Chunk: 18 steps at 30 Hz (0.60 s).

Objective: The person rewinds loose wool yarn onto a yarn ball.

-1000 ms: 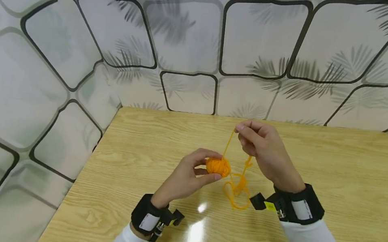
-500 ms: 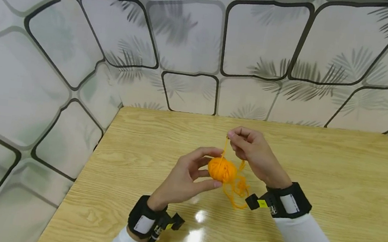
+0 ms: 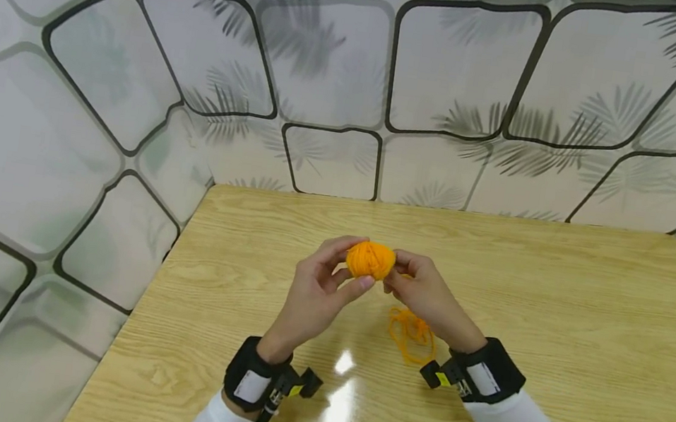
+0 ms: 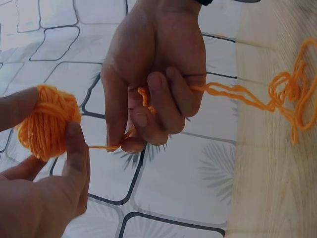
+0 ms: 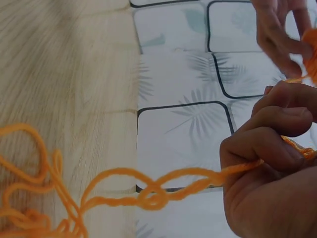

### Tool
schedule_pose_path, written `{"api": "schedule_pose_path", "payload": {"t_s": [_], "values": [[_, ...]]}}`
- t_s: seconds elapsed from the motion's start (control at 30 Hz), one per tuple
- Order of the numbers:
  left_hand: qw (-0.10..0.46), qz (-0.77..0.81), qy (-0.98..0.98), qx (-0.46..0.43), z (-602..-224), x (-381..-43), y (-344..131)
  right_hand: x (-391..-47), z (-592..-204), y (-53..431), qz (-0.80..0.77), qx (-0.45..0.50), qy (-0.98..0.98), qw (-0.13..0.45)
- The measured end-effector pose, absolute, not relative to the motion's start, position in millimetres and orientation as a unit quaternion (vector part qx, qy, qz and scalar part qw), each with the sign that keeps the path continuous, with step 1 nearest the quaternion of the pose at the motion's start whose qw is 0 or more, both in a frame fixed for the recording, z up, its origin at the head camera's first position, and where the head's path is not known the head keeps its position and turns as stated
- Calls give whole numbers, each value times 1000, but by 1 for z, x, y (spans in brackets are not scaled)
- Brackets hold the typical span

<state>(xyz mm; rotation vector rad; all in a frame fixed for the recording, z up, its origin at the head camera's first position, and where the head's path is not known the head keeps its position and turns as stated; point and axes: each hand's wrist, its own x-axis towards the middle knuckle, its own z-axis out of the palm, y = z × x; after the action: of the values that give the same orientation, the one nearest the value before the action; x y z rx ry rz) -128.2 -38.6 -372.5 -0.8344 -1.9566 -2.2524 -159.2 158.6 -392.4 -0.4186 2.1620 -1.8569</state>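
Observation:
An orange ball of yarn (image 3: 371, 260) is held up over the table between the fingers and thumb of my left hand (image 3: 316, 294). Close on its right, my right hand (image 3: 429, 298) pinches the strand running off the ball. In the left wrist view that strand (image 4: 101, 147) stretches short and straight from the ball (image 4: 48, 121) to the thumb and forefinger of the right hand (image 4: 156, 79). The other fingers curl round more yarn (image 5: 183, 183), which trails in loose twists from the right hand (image 5: 272, 158) toward the table.
Below the right hand, a loose tangle of orange yarn (image 3: 411, 335) lies on the wooden table (image 3: 222, 310). A patterned wall covering (image 3: 340, 97) rises along the table's back and left edges. Both wrists wear black camera straps (image 3: 254, 382).
My right hand has come down from above the ball to its right side, shortening the free strand. The left hand has lifted the ball slightly, up and leftward.

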Motion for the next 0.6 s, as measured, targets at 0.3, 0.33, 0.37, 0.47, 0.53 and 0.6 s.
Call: {"api": "schedule_pose_path", "payload": {"t_s": [0.3, 0.33, 0.37, 0.47, 0.53, 0.6], "values": [[41, -707, -674, -210, -377, -133, -38, -138, -388, 148, -557, -216, 800, 62], [37, -712, -670, -207, -378, -134, -37, -136, -387, 147, -548, -219, 806, 54], [32, -715, -667, -205, -378, -134, -37, -134, -386, 147, -538, -223, 812, 47], [30, -716, -667, -203, -380, -135, -37, -128, -385, 146, -501, -239, 832, 21], [38, -711, -671, -207, -382, -136, -37, -124, -384, 146, -476, -250, 843, 1], [50, -703, -677, -213, -384, -137, -36, -120, -383, 146, -455, -257, 852, -18]]}}
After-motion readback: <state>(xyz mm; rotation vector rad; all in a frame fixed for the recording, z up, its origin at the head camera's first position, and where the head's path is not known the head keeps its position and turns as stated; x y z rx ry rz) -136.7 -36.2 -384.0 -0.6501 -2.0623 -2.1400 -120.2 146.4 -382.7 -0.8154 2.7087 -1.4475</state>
